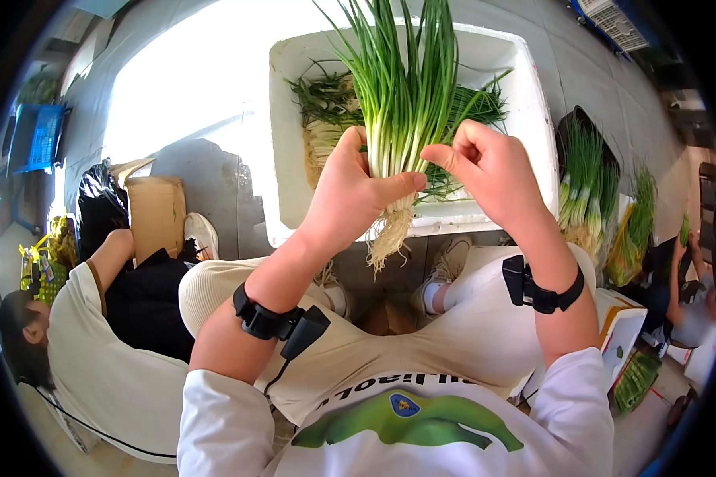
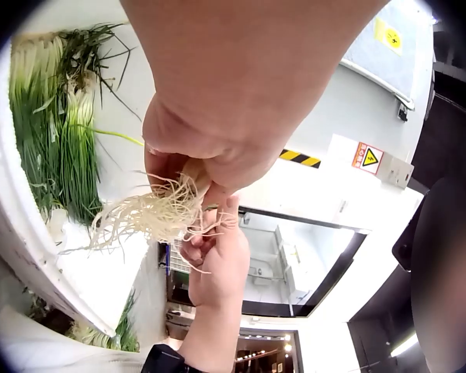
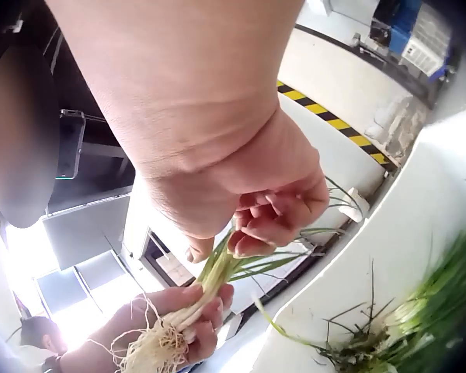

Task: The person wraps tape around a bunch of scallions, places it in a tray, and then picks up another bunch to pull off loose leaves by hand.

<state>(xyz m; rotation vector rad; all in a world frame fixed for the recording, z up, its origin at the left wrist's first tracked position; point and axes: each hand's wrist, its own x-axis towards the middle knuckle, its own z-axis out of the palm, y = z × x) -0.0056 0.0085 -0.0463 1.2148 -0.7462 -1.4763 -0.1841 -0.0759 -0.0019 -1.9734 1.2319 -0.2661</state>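
A bunch of green onions (image 1: 406, 103) is gripped near its white ends by the left hand (image 1: 356, 187), thumb across the front, with stringy roots (image 1: 390, 238) hanging below. At the right side of the bunch, the right hand (image 1: 485, 167) has its thumb and curled fingers close to the stems; in the right wrist view the right hand (image 3: 256, 194) is at the stalks (image 3: 217, 272) just above the left hand (image 3: 206, 322). The left wrist view shows pale roots (image 2: 159, 214) below the left hand (image 2: 210, 140). Whether the right fingers pinch a leaf is unclear.
Under the bunch stands a white foam box (image 1: 537, 119) holding more green onions (image 1: 326, 135). To the right are a dark container of onions (image 1: 585, 175) and a bagged bunch (image 1: 632, 230). A cardboard box (image 1: 156, 215) and another seated person (image 1: 111, 358) are at left.
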